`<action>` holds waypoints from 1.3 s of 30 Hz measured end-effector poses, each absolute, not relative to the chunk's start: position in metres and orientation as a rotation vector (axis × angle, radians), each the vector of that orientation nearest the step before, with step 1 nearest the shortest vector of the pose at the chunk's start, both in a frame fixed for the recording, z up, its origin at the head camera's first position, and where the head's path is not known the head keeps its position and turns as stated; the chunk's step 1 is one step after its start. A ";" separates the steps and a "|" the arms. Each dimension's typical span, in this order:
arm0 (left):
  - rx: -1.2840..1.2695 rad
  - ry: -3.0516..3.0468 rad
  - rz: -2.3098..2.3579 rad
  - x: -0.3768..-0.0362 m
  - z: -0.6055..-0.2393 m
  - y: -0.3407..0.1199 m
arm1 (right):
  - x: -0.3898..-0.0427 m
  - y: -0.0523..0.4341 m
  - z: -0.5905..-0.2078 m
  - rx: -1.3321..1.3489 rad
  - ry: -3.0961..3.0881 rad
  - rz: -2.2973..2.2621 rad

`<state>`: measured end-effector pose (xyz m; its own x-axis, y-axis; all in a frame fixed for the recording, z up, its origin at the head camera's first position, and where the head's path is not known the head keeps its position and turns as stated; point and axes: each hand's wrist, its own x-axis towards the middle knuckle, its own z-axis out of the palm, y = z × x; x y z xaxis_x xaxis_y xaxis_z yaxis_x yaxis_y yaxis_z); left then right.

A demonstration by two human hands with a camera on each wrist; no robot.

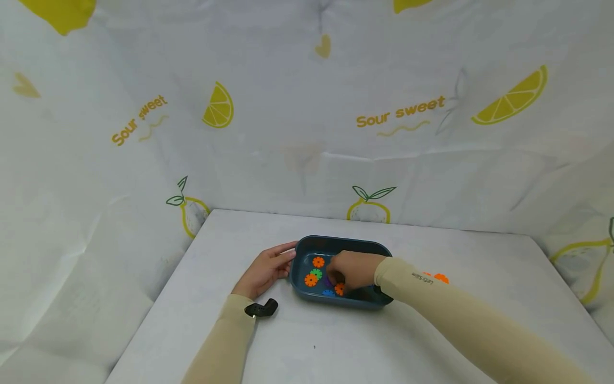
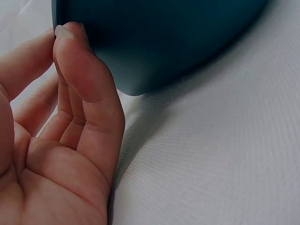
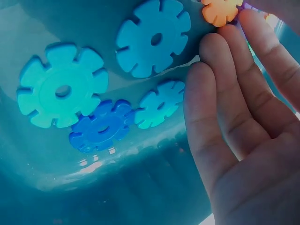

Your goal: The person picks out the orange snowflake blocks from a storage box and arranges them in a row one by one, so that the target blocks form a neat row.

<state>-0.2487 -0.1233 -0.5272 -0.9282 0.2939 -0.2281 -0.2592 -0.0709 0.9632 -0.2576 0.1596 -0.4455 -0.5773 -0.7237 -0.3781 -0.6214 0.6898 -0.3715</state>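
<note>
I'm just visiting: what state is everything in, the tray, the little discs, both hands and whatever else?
Tray: upright, open-topped.
Notched discs: lying in the tray, some touching.
Orange piece: outside the tray, partly hidden by the right sleeve.
Left hand: holding the tray's left end.
Right hand: inside the tray, grip unclear.

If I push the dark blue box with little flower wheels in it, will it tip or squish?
Probably no tipping: the box looks low and wide, so it might slide instead. It seems stiff, since its edge looks straight where the left hand holds it. The flat discs lying inside might slide too.
</note>
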 end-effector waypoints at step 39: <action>0.027 1.842 2.054 -0.240 -0.525 -0.118 | -0.222 0.319 -0.418 -0.562 2.690 -1.072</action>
<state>-0.2397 -0.1177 -0.5250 -0.9277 0.2903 -0.2346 -0.2647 -0.0685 0.9619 -0.2223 0.3194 -0.4183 -0.9097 -0.4137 -0.0367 -0.2750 0.6664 -0.6930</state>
